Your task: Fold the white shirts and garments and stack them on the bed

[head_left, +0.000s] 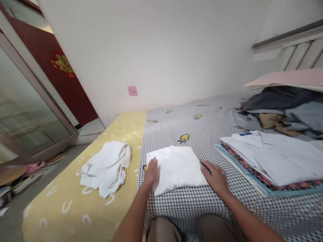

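A folded white garment (176,168) lies flat on the checked bedsheet (176,205) right in front of me. My left hand (151,171) rests on its left edge, fingers stretched forward. At the opposite side, my right hand (215,176) touches the right edge with its fingers spread. Neither hand grips the cloth. Over to the left, a crumpled white garment (108,166) lies loosely on the yellow sheet (63,201).
To the right stands a stack of folded clothes with a white collared shirt (280,158) on top. Behind it are piled dark clothes (275,99) under a pink sheet-like item (290,77). A pale wall (164,50) bounds the bed's far side.
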`<action>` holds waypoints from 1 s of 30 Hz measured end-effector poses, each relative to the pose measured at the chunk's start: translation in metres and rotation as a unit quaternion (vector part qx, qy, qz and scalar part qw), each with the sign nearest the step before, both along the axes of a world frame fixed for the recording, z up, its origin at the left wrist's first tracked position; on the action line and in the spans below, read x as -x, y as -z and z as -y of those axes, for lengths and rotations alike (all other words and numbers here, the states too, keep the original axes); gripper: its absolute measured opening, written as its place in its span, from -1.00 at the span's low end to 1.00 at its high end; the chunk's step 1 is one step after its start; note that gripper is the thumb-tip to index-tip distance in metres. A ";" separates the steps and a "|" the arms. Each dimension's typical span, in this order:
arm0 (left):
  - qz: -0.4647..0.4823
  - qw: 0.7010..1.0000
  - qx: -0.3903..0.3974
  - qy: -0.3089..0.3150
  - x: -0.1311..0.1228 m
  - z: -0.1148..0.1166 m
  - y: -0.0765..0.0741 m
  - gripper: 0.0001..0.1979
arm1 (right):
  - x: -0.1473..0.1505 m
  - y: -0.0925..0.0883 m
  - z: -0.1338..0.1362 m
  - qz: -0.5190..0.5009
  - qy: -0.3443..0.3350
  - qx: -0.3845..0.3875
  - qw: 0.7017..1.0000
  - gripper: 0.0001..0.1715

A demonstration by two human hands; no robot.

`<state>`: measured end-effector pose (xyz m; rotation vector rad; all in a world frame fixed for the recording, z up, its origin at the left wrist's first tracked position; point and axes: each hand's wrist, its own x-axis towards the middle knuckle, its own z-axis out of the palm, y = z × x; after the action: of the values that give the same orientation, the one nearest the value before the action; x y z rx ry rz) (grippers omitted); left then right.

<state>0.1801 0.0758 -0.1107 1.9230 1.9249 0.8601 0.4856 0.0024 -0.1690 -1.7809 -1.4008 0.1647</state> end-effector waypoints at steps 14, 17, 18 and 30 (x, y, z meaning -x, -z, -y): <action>-0.286 0.951 -0.065 -0.096 0.056 0.039 0.037 -0.48 | 0.084 -0.061 0.018 0.290 -0.239 0.089 0.922 0.05; -0.297 0.947 -0.075 -0.098 0.057 0.038 0.035 -0.48 | 0.110 -0.054 0.016 0.333 -0.241 0.179 0.894 0.26; -0.298 0.946 -0.076 -0.098 0.057 0.038 0.035 -0.49 | 0.116 -0.051 0.015 0.338 -0.234 0.198 0.890 0.30; -0.302 0.944 -0.092 -0.098 0.056 0.039 0.033 -0.50 | 0.125 -0.056 0.007 0.363 -0.252 0.211 0.872 0.13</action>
<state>0.1246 0.0367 -0.1432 2.3357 2.4883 0.5433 0.3606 -0.0045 -0.1127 -1.8605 -2.5348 0.0747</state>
